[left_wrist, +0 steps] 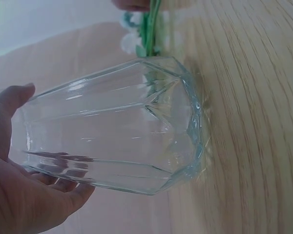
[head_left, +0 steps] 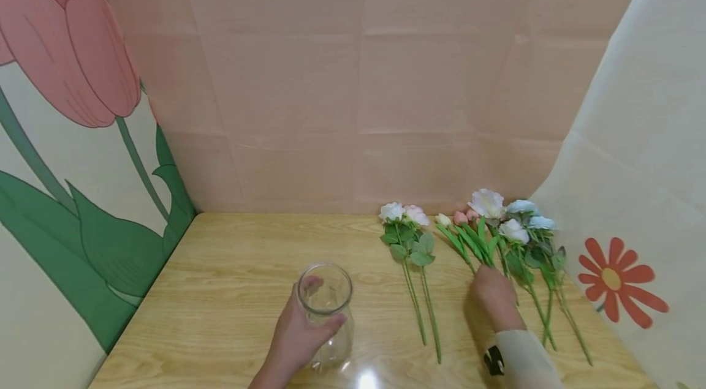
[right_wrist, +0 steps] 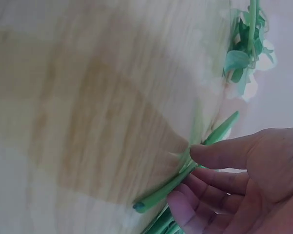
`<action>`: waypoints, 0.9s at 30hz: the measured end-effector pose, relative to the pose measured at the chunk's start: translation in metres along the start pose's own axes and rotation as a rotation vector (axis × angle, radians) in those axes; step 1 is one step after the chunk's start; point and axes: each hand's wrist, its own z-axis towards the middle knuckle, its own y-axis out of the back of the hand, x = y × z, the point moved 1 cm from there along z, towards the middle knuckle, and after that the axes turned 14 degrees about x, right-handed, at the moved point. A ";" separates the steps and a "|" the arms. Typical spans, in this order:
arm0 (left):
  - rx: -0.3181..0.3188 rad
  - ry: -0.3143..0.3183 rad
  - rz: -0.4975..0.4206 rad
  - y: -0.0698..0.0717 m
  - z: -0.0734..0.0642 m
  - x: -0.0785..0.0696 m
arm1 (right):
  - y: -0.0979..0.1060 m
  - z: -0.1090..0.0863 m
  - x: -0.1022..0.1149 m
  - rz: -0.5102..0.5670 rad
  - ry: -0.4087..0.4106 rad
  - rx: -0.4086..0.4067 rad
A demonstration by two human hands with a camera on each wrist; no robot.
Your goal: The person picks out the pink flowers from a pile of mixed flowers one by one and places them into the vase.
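My left hand (head_left: 298, 331) grips a clear glass vase (head_left: 337, 346) near its neck, thumb on one side and fingers around the other. The vase stands upright on the table, and its faceted body (left_wrist: 112, 126) shows in the left wrist view. Over at the right, my right hand (head_left: 494, 297) pinches a green tulip stem (right_wrist: 166, 190) between thumb and fingers, low over the tabletop. A pale tulip (head_left: 443, 220) and pink tulips (head_left: 460, 217) lie just beyond this hand, their lower stems partly hidden by it.
Two roses, one white (head_left: 391, 212) and one pale pink (head_left: 416, 215), lie between the vase and the tulips. Right of my right hand lie blue flowers (head_left: 522, 207), a white rose (head_left: 514, 231) and a large whitish bloom (head_left: 488, 203). A pinkish cloth (head_left: 358, 83) hangs behind the wooden table (head_left: 220, 291).
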 end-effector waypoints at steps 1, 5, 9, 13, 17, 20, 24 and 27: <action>0.001 -0.003 0.001 0.000 0.000 0.000 | -0.001 0.000 -0.001 0.001 0.001 0.001; 0.001 -0.014 0.002 -0.001 0.000 -0.002 | -0.002 0.002 -0.003 0.011 -0.003 0.006; 0.006 -0.020 -0.003 -0.002 0.000 -0.003 | -0.001 0.004 -0.004 -0.004 -0.006 0.009; 0.014 -0.012 -0.006 -0.004 -0.001 -0.002 | 0.000 0.005 -0.003 0.000 -0.036 0.029; 0.017 -0.007 0.002 -0.005 -0.001 -0.002 | 0.001 0.002 -0.001 0.048 -0.077 0.045; 0.017 -0.009 0.005 -0.006 -0.001 -0.002 | 0.002 0.000 -0.002 0.088 -0.087 0.039; 0.013 -0.026 0.006 -0.007 0.000 -0.003 | 0.006 -0.002 -0.003 0.099 -0.060 0.009; 0.009 -0.036 0.007 -0.007 0.000 -0.004 | 0.009 -0.002 -0.002 0.082 -0.025 -0.016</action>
